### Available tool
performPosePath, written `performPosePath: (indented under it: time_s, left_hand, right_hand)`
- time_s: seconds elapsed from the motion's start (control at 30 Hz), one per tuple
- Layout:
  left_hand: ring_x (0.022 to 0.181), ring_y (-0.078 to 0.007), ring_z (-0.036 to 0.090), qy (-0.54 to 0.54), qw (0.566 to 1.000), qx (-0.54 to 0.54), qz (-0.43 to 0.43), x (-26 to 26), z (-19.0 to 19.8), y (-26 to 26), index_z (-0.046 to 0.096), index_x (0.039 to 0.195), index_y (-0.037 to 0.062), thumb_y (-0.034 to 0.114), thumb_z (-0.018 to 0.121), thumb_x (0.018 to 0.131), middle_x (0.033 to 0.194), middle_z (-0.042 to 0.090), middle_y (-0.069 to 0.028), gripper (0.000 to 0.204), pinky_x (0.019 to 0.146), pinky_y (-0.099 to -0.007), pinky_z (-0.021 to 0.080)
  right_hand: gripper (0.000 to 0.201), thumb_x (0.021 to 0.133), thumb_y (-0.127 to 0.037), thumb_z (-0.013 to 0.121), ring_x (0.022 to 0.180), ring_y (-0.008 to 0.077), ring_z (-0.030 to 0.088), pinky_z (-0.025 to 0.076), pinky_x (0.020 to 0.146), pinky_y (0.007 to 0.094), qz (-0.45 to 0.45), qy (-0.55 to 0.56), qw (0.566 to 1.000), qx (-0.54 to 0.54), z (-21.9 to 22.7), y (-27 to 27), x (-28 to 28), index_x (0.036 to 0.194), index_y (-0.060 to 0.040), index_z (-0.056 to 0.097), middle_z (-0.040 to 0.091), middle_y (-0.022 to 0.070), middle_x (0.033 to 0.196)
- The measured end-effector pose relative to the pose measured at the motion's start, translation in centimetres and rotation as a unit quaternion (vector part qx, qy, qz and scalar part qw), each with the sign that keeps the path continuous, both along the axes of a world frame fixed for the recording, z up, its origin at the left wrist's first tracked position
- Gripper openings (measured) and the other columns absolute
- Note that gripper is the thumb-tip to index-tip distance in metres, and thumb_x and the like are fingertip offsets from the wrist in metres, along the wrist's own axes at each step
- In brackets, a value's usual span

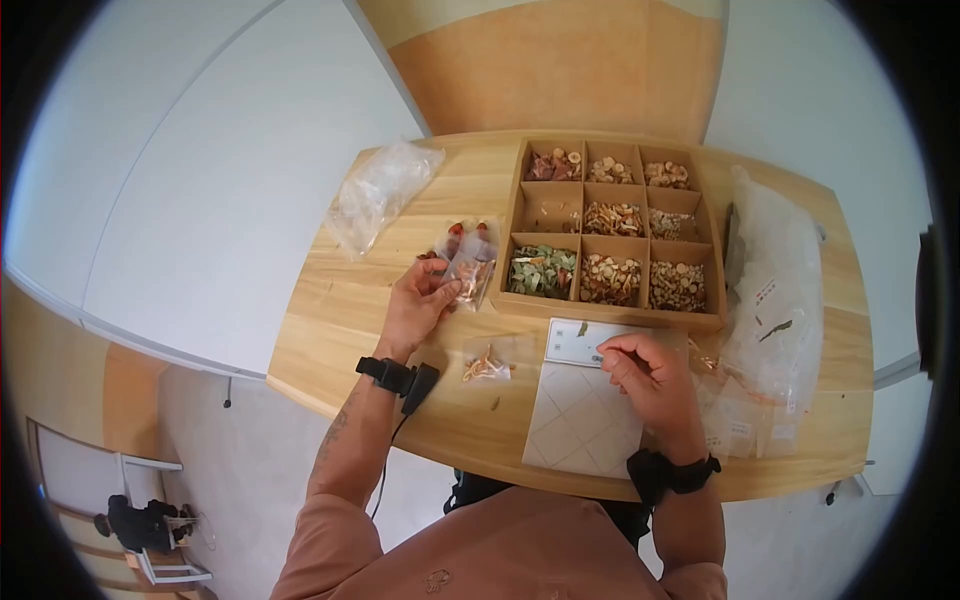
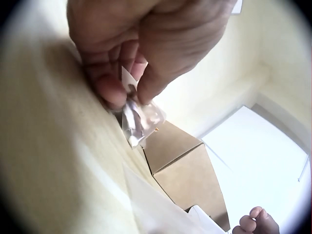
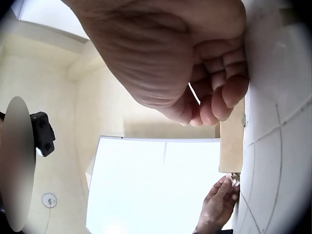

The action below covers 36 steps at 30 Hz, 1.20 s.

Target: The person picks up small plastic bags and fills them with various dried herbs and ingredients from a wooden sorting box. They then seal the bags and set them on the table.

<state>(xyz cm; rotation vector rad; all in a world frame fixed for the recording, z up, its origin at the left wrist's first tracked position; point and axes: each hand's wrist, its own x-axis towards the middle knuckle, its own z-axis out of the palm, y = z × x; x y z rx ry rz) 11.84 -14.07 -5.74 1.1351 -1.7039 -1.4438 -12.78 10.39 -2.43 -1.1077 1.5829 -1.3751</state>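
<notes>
My left hand [image 1: 415, 305] pinches a small clear plastic bag [image 1: 469, 278] of dried pieces between thumb and fingers, left of the cardboard box. In the left wrist view, the fingertips hold the bag [image 2: 141, 119] close over the table. Dark red dried fruits [image 1: 456, 232] lie just behind that bag. My right hand [image 1: 650, 380] hovers with loosely curled fingers over a white board [image 1: 575, 420] with a tile-line pattern; nothing shows in its grasp. Beside its fingertips is a white panel [image 1: 570, 345] with dark markings and a leaf fragment on it.
The divided cardboard box [image 1: 615, 312] holds dried herbs and slices in its compartments. Another small bag [image 1: 487, 366] lies in front of the left hand. Large clear bags lie at the back left [image 1: 385, 190] and right [image 1: 775, 320]. A person [image 1: 140, 522] sits far left.
</notes>
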Motion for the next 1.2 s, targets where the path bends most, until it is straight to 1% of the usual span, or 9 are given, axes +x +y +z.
performPosePath:
  time_s: [0.3, 0.5, 0.6, 0.7, 0.8, 0.9, 1.0, 1.1, 1.2]
  left_hand:
    - [0.081, -0.0157, 0.067, 0.059, 0.998, 0.019, 0.026, 0.8, -1.3, 0.0, 0.053, 0.118, -0.0015, -0.003, 0.061, 0.094, 0.097, 0.066, -0.0101, 0.025, 0.070, -0.0258, 0.058]
    - [0.083, -0.0162, 0.066, 0.082, 0.996, 0.018, 0.031, 1.7, -2.0, 0.0, 0.054, 0.117, -0.0011, -0.004, 0.060, 0.094, 0.097, 0.065, -0.0092, 0.024, 0.075, -0.0276, 0.058]
    - [0.084, -0.0164, 0.066, 0.073, 0.996, 0.010, 0.054, 2.0, -2.0, 0.0, 0.053, 0.117, -0.0017, -0.004, 0.060, 0.094, 0.100, 0.065, -0.0092, 0.025, 0.077, -0.0286, 0.058]
    - [0.089, -0.0168, 0.065, 0.053, 0.997, -0.034, 0.040, 2.0, -1.4, 0.5, 0.052, 0.122, -0.0028, -0.004, 0.060, 0.094, 0.105, 0.064, -0.0097, 0.029, 0.078, -0.0289, 0.058]
    - [0.093, -0.0150, 0.064, -0.009, 0.995, -0.097, 0.024, 1.9, -0.7, 1.3, 0.053, 0.125, -0.0016, -0.002, 0.064, 0.091, 0.108, 0.064, -0.0086, 0.035, 0.078, -0.0289, 0.058]
    - [0.093, -0.0110, 0.063, -0.164, 0.945, -0.280, 0.047, 2.0, 1.4, 3.3, 0.060, 0.121, 0.0009, 0.000, 0.071, 0.086, 0.108, 0.064, -0.0069, 0.037, 0.073, -0.0266, 0.055]
    - [0.086, -0.0096, 0.061, -0.194, 0.931, -0.305, 0.050, 3.2, 2.3, 4.8, 0.065, 0.114, 0.0026, 0.002, 0.076, 0.081, 0.105, 0.064, -0.0048, 0.034, 0.067, -0.0247, 0.051]
    - [0.078, -0.0108, 0.059, -0.194, 0.961, -0.197, -0.020, 4.2, 2.6, 7.3, 0.066, 0.111, 0.0022, 0.003, 0.078, 0.080, 0.098, 0.063, -0.0035, 0.033, 0.064, -0.0234, 0.048]
    - [0.073, -0.0120, 0.057, -0.208, 0.948, -0.215, -0.110, 3.6, 3.3, 9.2, 0.065, 0.111, 0.0018, 0.004, 0.079, 0.079, 0.091, 0.060, -0.0027, 0.035, 0.065, -0.0238, 0.047]
  right_hand:
    - [0.014, 0.094, -0.012, 0.065, 0.073, 0.0056, 0.057, 0.046, 0.067, 0.0216, -0.002, -0.004, 1.000, 0.002, 0.2, -0.1, 0.2, 0.101, 0.0002, 0.068, 0.067, 0.0015, 0.080]
    - [0.014, 0.095, -0.013, 0.066, 0.074, 0.0066, 0.058, 0.046, 0.068, 0.0222, -0.002, -0.016, 1.000, 0.005, -0.1, -0.2, 0.2, 0.101, 0.0001, 0.068, 0.067, 0.0020, 0.080]
    - [0.015, 0.095, -0.013, 0.066, 0.074, 0.0069, 0.058, 0.046, 0.067, 0.0224, -0.006, -0.021, 1.000, 0.002, -0.2, -0.2, 0.2, 0.101, 0.0000, 0.068, 0.066, 0.0021, 0.079]
    - [0.015, 0.095, -0.014, 0.066, 0.073, 0.0067, 0.057, 0.046, 0.067, 0.0223, -0.009, -0.013, 1.000, 0.000, -0.4, -0.2, 0.2, 0.101, -0.0001, 0.068, 0.066, 0.0013, 0.079]
    - [0.016, 0.095, -0.015, 0.066, 0.072, 0.0062, 0.056, 0.045, 0.066, 0.0219, -0.011, -0.013, 1.000, 0.007, -0.5, -0.2, 0.3, 0.101, -0.0006, 0.069, 0.065, 0.0004, 0.078]
    - [0.016, 0.096, -0.015, 0.063, 0.072, 0.0064, 0.056, 0.046, 0.066, 0.0217, -0.002, -0.004, 1.000, 0.023, -0.4, -0.1, 0.1, 0.103, -0.0014, 0.068, 0.064, 0.0007, 0.081]
    - [0.017, 0.096, -0.016, 0.064, 0.071, 0.0056, 0.055, 0.045, 0.065, 0.0215, -0.010, -0.008, 1.000, 0.019, -0.3, -0.1, 0.2, 0.102, -0.0011, 0.068, 0.064, 0.0000, 0.079]
    - [0.017, 0.095, -0.016, 0.065, 0.070, 0.0051, 0.055, 0.044, 0.064, 0.0214, -0.015, -0.004, 1.000, 0.018, -0.1, -0.2, 0.3, 0.101, -0.0007, 0.069, 0.063, -0.0004, 0.077]
    - [0.017, 0.095, -0.016, 0.065, 0.070, 0.0051, 0.055, 0.045, 0.064, 0.0212, -0.006, -0.002, 1.000, 0.021, -0.1, -0.4, 0.3, 0.101, -0.0004, 0.069, 0.064, -0.0002, 0.077]
